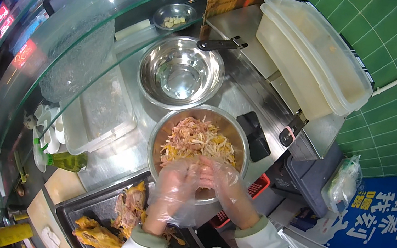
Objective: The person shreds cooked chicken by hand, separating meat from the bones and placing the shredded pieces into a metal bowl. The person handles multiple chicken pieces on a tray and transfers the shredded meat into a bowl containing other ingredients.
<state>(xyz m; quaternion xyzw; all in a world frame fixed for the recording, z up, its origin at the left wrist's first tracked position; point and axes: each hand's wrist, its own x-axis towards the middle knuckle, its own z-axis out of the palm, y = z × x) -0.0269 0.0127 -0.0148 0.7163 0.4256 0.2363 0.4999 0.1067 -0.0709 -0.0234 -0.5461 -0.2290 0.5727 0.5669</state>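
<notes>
Both my hands wear clear plastic gloves and meet over the near part of a steel bowl (154, 132) of shredded meat (196, 135), pale and yellow strands heaped at its far side. My left hand (179, 178) has its fingers curled near my right hand (218, 179); whether meat lies between them cannot be told. Below and left, a dark tray (89, 200) bears yellow-skinned poultry pieces (99, 236), partly under my left forearm. An empty steel bowl (181, 77) stands just beyond the filled one, and a black phone-like object (253, 135) lies at its right.
Nested plastic tubs (309, 60) stand at the upper right, near black-handled pans (220, 44). A clear tub (100, 114) and a green spray bottle (66, 160) are at left, beside curved glass (76, 46). A small bowl (175, 16) holds pale cloves. A red basket (259, 185) sits below the counter edge.
</notes>
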